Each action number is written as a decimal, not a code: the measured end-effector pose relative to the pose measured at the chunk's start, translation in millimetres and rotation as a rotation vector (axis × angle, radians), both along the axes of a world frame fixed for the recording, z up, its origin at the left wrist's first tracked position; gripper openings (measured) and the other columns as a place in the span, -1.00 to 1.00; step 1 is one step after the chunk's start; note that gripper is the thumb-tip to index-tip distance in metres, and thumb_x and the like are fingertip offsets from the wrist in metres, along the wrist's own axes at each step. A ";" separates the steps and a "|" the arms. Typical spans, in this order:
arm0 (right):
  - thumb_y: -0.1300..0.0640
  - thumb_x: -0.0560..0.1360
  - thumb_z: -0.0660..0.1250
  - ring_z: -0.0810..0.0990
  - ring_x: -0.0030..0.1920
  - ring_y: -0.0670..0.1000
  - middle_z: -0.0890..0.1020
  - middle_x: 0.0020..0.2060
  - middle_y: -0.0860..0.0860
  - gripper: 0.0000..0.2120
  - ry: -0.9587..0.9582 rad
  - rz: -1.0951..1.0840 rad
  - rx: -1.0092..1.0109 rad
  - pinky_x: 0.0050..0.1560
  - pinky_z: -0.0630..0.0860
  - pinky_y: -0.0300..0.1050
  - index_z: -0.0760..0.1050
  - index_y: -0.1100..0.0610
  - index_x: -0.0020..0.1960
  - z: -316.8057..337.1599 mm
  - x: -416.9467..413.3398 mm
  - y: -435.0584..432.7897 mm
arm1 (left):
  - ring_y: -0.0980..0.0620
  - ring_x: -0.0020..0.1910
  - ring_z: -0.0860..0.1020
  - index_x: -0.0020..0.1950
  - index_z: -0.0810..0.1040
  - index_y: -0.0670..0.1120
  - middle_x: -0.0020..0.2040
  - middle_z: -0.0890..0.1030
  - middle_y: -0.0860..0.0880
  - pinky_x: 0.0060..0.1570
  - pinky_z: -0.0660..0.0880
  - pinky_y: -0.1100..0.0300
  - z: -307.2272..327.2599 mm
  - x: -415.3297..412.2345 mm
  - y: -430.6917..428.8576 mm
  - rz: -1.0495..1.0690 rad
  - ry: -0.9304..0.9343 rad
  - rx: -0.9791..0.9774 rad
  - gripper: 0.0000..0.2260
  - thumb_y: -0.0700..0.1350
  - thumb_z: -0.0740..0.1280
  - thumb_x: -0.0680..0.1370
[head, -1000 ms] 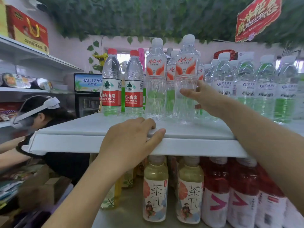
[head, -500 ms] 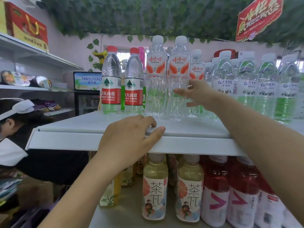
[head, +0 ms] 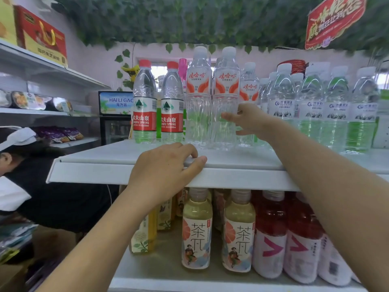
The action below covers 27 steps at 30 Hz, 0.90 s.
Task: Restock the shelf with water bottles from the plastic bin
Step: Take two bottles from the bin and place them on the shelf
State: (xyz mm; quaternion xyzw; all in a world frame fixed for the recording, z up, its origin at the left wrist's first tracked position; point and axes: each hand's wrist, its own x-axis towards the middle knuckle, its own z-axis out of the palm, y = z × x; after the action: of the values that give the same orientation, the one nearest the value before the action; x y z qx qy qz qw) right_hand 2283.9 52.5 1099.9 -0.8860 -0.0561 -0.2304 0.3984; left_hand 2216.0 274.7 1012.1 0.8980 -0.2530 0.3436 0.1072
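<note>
On the white top shelf (head: 242, 161) stand two clear water bottles with white caps and orange labels, side by side. My right hand (head: 250, 121) reaches in from the right, and its straight fingers touch the right side of the right-hand bottle (head: 226, 95). The other orange-label bottle (head: 199, 95) stands just left of it. My left hand (head: 166, 167) rests on the shelf's front edge, fingers on top and thumb along the lip, holding nothing. The plastic bin is not in view.
Two red-capped bottles (head: 145, 106) stand at the shelf's left end, and several white-capped bottles (head: 334, 106) fill its right side. Tea bottles (head: 196, 230) and red drinks (head: 303, 239) fill the shelf below. A person (head: 31, 182) bends down at the left.
My right hand has slid the orange-label bottle left until it stands beside its twin. My left hand stayed on the shelf edge. The person at the left has bent lower.
</note>
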 end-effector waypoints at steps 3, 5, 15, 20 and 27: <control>-0.13 0.52 0.27 0.54 -0.12 0.07 0.52 -0.11 0.11 -0.50 0.009 -0.128 -0.157 -0.01 0.59 0.02 0.41 0.31 0.17 -4.5 -7.8 4.7 | 0.12 0.00 0.48 0.15 0.44 0.16 0.05 0.54 0.16 -0.18 0.37 0.16 0.5 -1.8 -0.8 0.011 0.004 -0.007 -0.65 0.23 -0.03 0.56; -0.14 0.56 0.20 0.42 -0.31 0.00 0.42 -0.30 0.05 -0.61 0.005 -0.196 -0.249 -0.22 0.47 -0.12 0.39 0.23 -0.02 -9.9 -14.8 3.9 | 0.12 -0.01 0.48 0.15 0.45 0.15 0.05 0.54 0.16 -0.18 0.38 0.16 1.1 -2.9 -1.0 0.024 0.009 -0.001 -0.66 0.22 -0.02 0.56; -0.02 0.57 0.22 0.47 0.23 0.09 0.50 0.26 0.08 -0.59 -0.010 -0.048 -0.394 0.23 0.38 -0.03 0.41 0.19 0.32 -33.5 -111.9 1.5 | 0.02 -0.10 0.49 0.04 0.52 -0.08 -0.02 0.57 -0.02 -0.20 0.34 0.16 11.6 -36.5 -3.7 0.133 -0.018 -0.082 -0.74 0.03 0.12 0.60; 0.02 0.57 0.23 0.48 0.22 0.06 0.49 0.27 0.08 -0.60 -0.070 -0.038 -0.446 0.24 0.42 -0.02 0.37 0.17 0.34 -44.1 -177.3 6.5 | -0.02 0.08 0.48 0.22 0.45 -0.08 0.15 0.53 -0.04 0.00 0.46 0.08 18.8 -86.9 0.1 0.094 0.062 -0.084 -0.70 0.05 0.14 0.59; 0.04 0.56 0.25 0.45 0.25 0.11 0.44 0.30 0.12 -0.55 -0.022 -0.168 -0.636 0.23 0.39 -0.05 0.32 0.20 0.38 -65.5 -288.5 17.1 | -0.04 0.11 0.46 0.27 0.38 -0.10 0.19 0.48 -0.08 0.05 0.45 0.06 7.7 -197.0 17.8 0.097 0.152 0.015 -0.67 0.05 0.17 0.58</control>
State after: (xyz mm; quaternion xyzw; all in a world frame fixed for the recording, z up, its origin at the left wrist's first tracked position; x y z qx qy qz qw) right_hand 1995.4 69.6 1034.3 -0.9651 -0.0560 -0.2428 0.0809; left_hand 2019.0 292.5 1019.8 0.9335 -0.2028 0.2775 0.1024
